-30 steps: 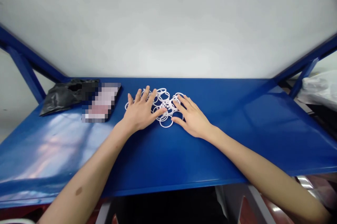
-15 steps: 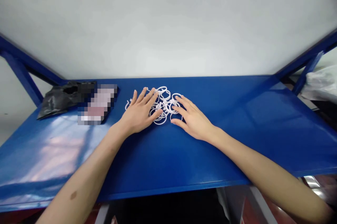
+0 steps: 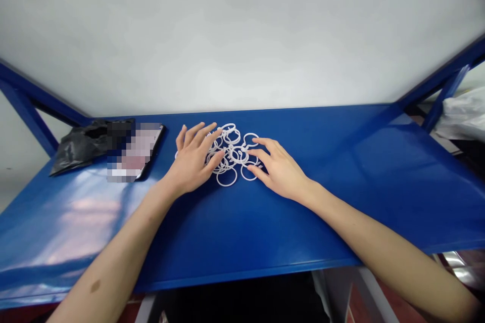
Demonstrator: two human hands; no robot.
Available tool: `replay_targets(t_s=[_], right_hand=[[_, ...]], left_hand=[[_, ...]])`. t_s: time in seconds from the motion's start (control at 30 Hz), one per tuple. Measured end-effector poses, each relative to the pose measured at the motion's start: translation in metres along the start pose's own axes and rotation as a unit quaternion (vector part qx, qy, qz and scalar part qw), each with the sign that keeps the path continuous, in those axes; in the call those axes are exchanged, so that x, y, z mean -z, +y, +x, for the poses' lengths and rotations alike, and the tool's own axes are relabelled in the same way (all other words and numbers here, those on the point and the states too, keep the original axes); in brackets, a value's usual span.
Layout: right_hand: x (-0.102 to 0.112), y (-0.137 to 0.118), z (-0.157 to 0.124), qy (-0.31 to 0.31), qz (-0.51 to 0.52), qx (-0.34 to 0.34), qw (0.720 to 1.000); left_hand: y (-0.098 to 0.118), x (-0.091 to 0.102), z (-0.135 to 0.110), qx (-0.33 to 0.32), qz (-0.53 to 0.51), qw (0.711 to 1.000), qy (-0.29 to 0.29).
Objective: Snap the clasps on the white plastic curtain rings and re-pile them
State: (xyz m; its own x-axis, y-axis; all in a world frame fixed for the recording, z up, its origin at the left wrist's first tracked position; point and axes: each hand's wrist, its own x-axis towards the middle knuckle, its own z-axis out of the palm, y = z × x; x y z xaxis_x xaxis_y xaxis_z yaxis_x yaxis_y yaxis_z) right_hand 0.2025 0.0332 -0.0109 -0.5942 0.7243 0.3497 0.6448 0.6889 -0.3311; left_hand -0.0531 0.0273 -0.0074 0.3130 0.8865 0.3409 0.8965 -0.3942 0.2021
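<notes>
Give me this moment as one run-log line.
left hand: open, over white rings | right hand: open, at their right edge | contact: unclear | blue table, left side: phone-like slab, black bag

Your left hand (image 3: 195, 158) hides some white rings (image 3: 231, 155); fingertip contact unclear. Phone screen (image 3: 138, 152) pixelated, unreadable. Frame's right edge crops pale plastic (image 3: 466, 114); bottom edge cuts your left forearm (image 3: 117, 257).
</notes>
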Motion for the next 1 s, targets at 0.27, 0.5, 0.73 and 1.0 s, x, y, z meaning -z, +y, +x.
replay_targets(t_s=[0.27, 0.5, 0.73, 1.0], right_hand=[[0.000, 0.000, 0.000, -0.016, 0.016, 0.005, 1.000], [-0.003, -0.001, 0.001, 0.006, 0.004, 0.005, 1.000], [-0.004, -0.002, 0.001, 0.017, 0.007, 0.001, 1.000], [-0.007, -0.004, 0.000, 0.014, 0.012, 0.004, 1.000]], left_hand=[[0.019, 0.008, -0.002, -0.102, -0.019, 0.993, 0.052], [0.013, 0.015, 0.001, -0.096, -0.034, 0.994, 0.040], [0.019, 0.036, -0.004, -0.156, -0.017, 0.983, -0.090], [0.022, 0.027, -0.009, -0.206, 0.013, 0.972, -0.111]])
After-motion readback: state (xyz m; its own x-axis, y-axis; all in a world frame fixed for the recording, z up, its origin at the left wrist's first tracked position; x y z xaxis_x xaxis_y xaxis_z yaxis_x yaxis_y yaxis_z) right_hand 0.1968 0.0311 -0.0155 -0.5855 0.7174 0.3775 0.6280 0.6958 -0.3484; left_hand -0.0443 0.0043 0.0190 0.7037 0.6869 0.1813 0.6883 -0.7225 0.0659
